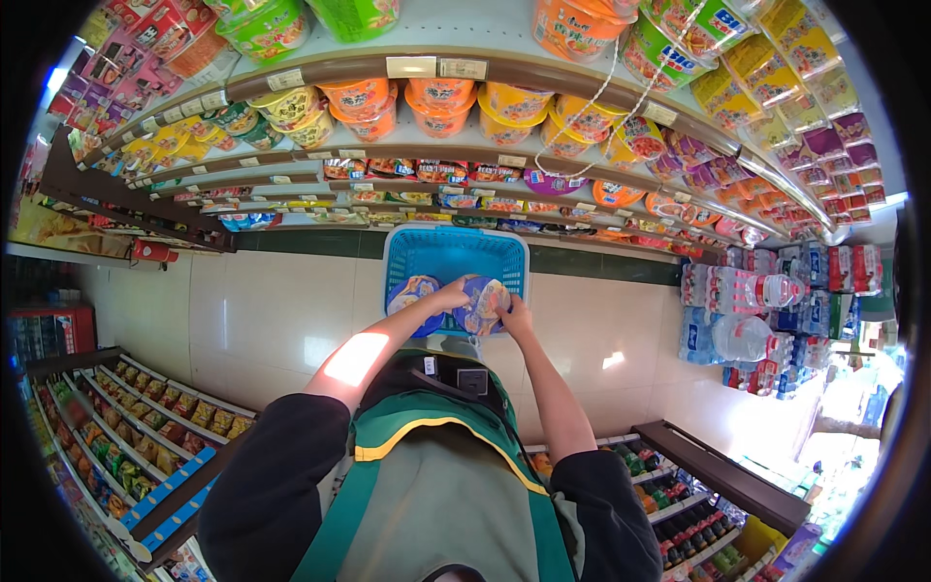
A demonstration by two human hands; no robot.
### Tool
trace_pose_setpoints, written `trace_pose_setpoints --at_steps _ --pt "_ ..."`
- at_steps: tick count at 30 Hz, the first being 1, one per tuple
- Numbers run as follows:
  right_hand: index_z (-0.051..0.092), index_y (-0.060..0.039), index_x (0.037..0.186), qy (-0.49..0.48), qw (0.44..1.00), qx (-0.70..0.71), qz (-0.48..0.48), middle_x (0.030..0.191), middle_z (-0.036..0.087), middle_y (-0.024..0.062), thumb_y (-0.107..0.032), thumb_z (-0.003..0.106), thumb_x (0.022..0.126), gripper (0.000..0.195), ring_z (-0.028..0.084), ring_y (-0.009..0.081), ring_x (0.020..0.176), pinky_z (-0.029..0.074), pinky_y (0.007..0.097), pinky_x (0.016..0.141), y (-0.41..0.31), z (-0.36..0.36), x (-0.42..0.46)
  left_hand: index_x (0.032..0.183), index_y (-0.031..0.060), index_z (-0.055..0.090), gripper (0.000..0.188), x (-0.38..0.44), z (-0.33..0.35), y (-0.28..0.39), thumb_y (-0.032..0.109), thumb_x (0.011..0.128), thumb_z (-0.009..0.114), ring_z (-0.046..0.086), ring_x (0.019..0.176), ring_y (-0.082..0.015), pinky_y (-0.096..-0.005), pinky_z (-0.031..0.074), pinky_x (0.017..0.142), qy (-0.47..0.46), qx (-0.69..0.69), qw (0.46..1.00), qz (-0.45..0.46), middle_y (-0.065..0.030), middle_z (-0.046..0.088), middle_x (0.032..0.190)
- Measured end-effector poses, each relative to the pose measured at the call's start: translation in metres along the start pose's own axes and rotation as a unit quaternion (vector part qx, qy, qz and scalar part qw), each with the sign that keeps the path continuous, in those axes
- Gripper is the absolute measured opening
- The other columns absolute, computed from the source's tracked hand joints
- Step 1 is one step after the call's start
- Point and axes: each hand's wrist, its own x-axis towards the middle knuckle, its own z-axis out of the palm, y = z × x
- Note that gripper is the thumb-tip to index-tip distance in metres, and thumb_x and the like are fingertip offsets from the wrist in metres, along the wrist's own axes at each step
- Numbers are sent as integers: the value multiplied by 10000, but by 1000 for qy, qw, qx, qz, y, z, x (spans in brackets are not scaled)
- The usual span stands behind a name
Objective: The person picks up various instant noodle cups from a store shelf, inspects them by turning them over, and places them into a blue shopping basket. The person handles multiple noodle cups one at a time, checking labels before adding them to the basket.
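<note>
Both my hands are on a blue-lidded instant noodle tub [480, 304] over the near right part of a blue plastic basket [457, 233]. My left hand [454, 293] grips the tub's left edge, and my right hand [515, 316] has its right edge. A second blue noodle tub [413, 295] sits in the basket's near left part, partly covered by my left forearm. Bare blue floor shows in the far half of the basket. Whether the held tub rests on the basket's bottom, I cannot tell.
Ahead, a long shelf [364, 62] carries noodle tubs and packets on several levels. A white cord [607, 80] dangles before it. Bottled water packs [742, 320] are stacked at right on the tiled floor [284, 305]. Snack racks [138, 429] and a drinks rack [691, 509] stand behind me.
</note>
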Motion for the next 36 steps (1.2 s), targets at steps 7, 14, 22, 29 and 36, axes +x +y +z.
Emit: trace_pose_setpoints --at_steps 7,14,22,29,36 --pt "581 -73 1156 -29 1000 0 -10 945 680 195 -272 729 760 467 663 380 868 526 451 733 -18 -20 -18 1351 59 463 669 64 1 -77 28 696 594 506 1233 -284 -360 410 1033 38 34 983 179 -160 528 1308" --pt "537 -25 1223 -37 997 17 59 990 664 191 -333 712 800 551 697 313 774 588 389 538 3 -9 -17 1397 24 391 737 60 3 -59 205 726 635 550 1173 -358 -398 474 932 82 160 981 75 -250 486 1338" --pt "548 -34 1205 -32 991 95 83 895 692 201 -343 647 837 490 687 355 757 556 435 663 -9 -19 -28 1380 0 432 582 41 -46 -59 197 851 574 499 1253 -333 -400 431 1008 90 204 957 183 -213 496 1367" --pt "486 0 1245 145 979 20 -144 1168 585 259 -225 671 833 504 582 436 1045 485 478 865 -87 -95 14 1341 -1 474 414 -53 -87 98 35 930 506 559 1191 -214 -337 457 994 128 87 887 436 -140 568 1305" --pt "366 -4 1375 355 805 138 -455 1277 510 192 -41 611 877 557 534 283 1181 441 377 974 -433 -331 5 1403 17 407 448 -161 -112 367 130 971 450 434 1318 -202 -341 326 1098 170 106 736 646 -118 478 1410"
